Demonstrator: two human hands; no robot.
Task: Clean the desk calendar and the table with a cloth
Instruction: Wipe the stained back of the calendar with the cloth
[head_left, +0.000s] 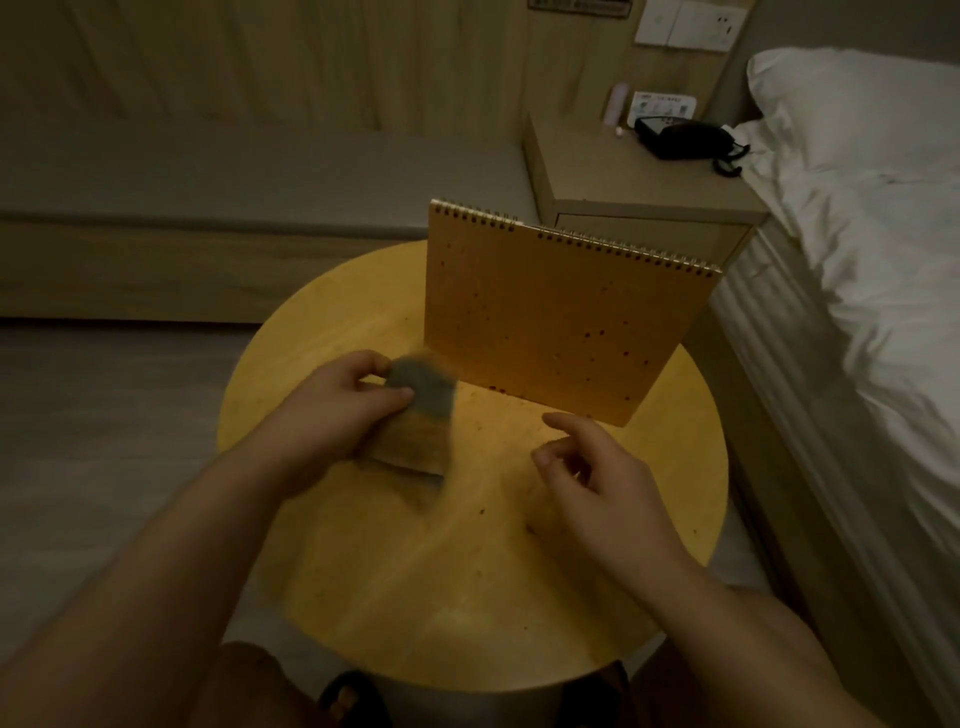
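Left hand (332, 400) grips cloth (415, 410) over spotted round table (467, 597); bed (857, 234) beside.

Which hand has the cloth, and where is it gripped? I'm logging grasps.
The left hand pinches the cloth at its upper left edge; the right hand holds nothing.
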